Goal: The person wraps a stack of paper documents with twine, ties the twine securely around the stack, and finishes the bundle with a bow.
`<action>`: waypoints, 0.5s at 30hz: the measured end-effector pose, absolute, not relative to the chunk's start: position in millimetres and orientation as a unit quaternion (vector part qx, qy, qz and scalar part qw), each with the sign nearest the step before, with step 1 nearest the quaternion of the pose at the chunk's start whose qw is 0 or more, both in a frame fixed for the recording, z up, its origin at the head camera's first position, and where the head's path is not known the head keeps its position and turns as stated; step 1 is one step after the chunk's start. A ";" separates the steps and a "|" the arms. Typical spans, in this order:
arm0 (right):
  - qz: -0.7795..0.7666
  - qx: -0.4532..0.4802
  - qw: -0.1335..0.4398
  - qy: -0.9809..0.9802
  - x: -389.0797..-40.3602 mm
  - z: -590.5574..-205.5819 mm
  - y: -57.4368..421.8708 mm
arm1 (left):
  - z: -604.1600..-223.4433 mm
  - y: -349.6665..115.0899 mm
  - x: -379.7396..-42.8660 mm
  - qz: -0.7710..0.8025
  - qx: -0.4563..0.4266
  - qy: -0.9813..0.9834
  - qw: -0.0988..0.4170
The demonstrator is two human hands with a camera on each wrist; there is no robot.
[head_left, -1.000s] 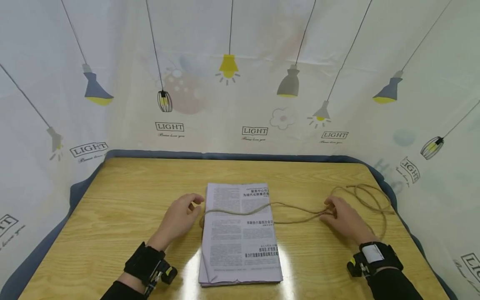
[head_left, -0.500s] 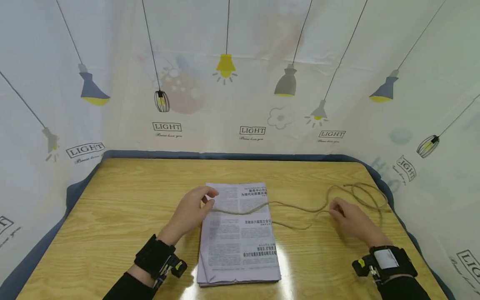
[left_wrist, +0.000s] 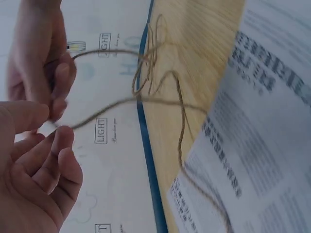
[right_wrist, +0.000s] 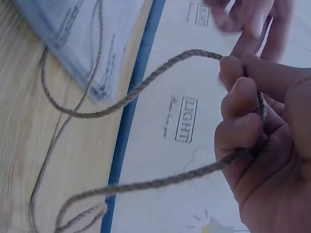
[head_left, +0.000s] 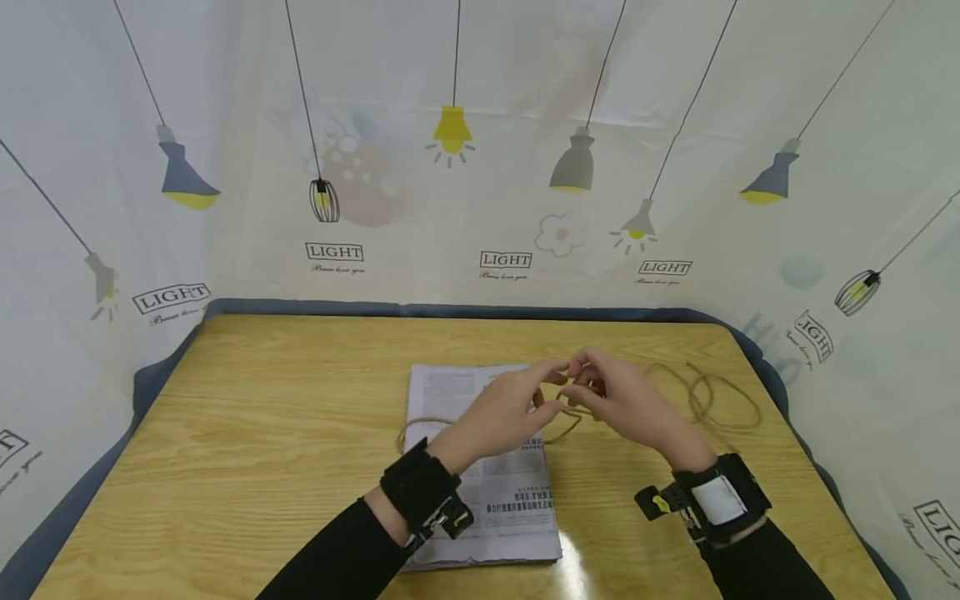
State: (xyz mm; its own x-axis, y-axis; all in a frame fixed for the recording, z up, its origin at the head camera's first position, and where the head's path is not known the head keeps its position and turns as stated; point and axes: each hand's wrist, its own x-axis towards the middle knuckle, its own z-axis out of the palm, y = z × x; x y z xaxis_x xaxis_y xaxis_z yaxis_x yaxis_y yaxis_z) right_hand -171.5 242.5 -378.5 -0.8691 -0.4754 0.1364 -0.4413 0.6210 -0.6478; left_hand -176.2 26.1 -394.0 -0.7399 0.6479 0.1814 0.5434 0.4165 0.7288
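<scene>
A tan twisted rope (right_wrist: 155,77) runs around a folded newspaper stack (head_left: 517,521) on the table. My right hand (head_left: 626,404) pinches one strand between thumb and forefinger, right of the stack's far corner; more rope passes through its curled fingers in the right wrist view. My left hand (head_left: 506,412) reaches across the stack, its fingertips meeting those of the right hand. Its thumb and forefinger stand apart in the head view. In the left wrist view, a strand passes close by the left fingertips (left_wrist: 63,138); whether they touch it is unclear. The left forearm covers part of the paper.
Loose rope coils (head_left: 720,400) lie at the table's right side. The wooden table (head_left: 247,400) is bordered by a dark blue band, with a white lamp-printed curtain (head_left: 420,275) hanging around it. Each wrist carries a black camera strap (head_left: 420,483).
Both hands have come together: the left moved right across the newspaper, the right moved left with the rope. The strand by the right hand has risen, and the coils have shifted.
</scene>
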 end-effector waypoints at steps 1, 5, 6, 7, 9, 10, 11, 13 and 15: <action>-0.363 -0.256 0.027 0.896 -171.6 -377.2 239.9 | -394.0 30.8 -176.0 0.413 0.352 0.837 0.072; -0.392 -0.245 0.049 0.885 -170.7 -380.0 247.2 | -395.5 38.0 -175.8 0.437 0.338 0.831 0.073; -0.395 -0.242 0.054 0.885 -168.6 -380.4 251.9 | -395.9 37.3 -175.7 0.438 0.336 0.831 0.064; -0.395 -0.241 0.054 0.885 -167.9 -384.9 259.5 | -396.1 35.9 -175.8 0.442 0.331 0.832 0.057; -0.390 -0.235 0.061 0.888 -166.6 -395.3 279.5 | -398.4 31.0 -177.7 0.447 0.322 0.833 0.044; -0.380 -0.229 0.065 0.894 -165.7 -400.5 290.3 | -399.1 28.0 -178.6 0.452 0.318 0.833 0.040; -0.366 -0.221 0.066 0.902 -164.7 -406.2 301.5 | -399.6 25.0 -179.3 0.458 0.312 0.831 0.040; -0.330 -0.198 0.066 0.921 -164.0 -419.0 325.2 | -399.6 19.1 -180.4 0.471 0.303 0.827 0.045; -0.282 -0.167 0.068 0.942 -161.7 -426.3 345.6 | -398.8 13.6 -180.2 0.485 0.303 0.819 0.048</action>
